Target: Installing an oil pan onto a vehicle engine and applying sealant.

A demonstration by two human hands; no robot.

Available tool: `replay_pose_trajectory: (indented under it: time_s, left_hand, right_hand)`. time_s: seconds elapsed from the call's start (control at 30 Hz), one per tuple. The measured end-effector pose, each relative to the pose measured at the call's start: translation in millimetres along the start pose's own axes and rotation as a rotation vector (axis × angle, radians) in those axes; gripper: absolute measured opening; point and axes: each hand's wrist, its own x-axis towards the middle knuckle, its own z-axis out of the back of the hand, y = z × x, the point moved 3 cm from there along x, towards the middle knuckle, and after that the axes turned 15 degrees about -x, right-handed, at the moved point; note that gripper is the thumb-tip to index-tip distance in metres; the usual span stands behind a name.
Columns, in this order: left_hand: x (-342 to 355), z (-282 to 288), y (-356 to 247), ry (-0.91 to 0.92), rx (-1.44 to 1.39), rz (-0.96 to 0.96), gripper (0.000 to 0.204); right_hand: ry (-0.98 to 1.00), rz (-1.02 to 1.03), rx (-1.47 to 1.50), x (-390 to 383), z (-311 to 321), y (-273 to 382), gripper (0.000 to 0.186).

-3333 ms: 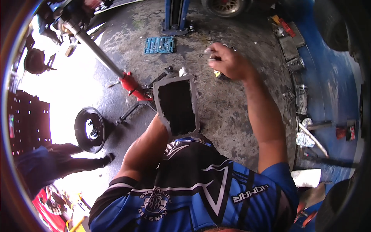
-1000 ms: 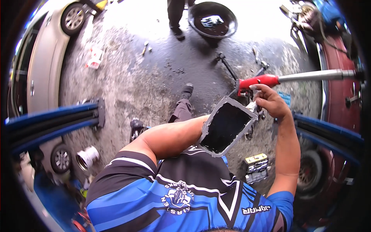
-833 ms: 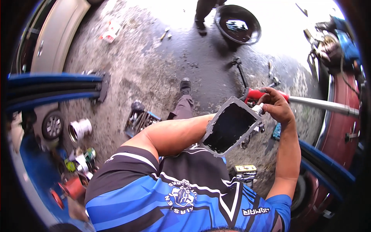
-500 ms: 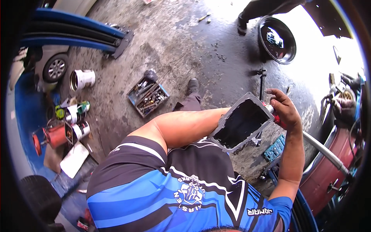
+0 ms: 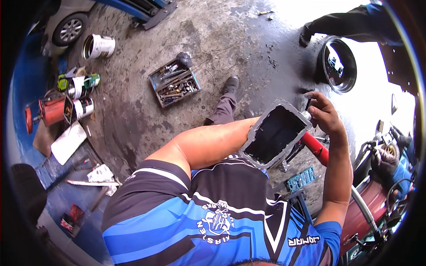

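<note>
As grey-rimmed pan (image 5: 276,135) hides left hand | grip unclear | right hand (image 5: 326,114) pinches whitish piece (image 5: 306,115) beside pan

Pan rim (image 5: 293,114) rough, matt; basin (image 5: 349,71) glossy; jersey (image 5: 168,213) smooth cloth.

The floor (image 5: 213,40) is bare concrete, stained and worn in patches. At mid-floor lies an open tray (image 5: 182,99) of hand tools. A white bucket (image 5: 104,46) rests toward the left edge; toward the right edge sits a round black basin (image 5: 326,73), its interior dark and shiny. An open blue tool case (image 5: 300,179) lies toward the near edge.
</note>
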Motion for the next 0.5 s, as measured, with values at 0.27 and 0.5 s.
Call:
replay_pose_trajectory:
  time_s: [0.27,0.5]
  left_hand:
    - [-83.3,9.0,-25.8,0.126,-0.022,-0.031,0.044]
    - [-170.7,-5.5,-61.3,0.188,-0.03,-0.003,0.045]
  right_hand:
    - [0.174,-0.057,-0.174,67.4,-79.7,29.3,0.039]
    - [-0.125,-0.048,0.036,139.7,-124.7,-11.3,0.039]
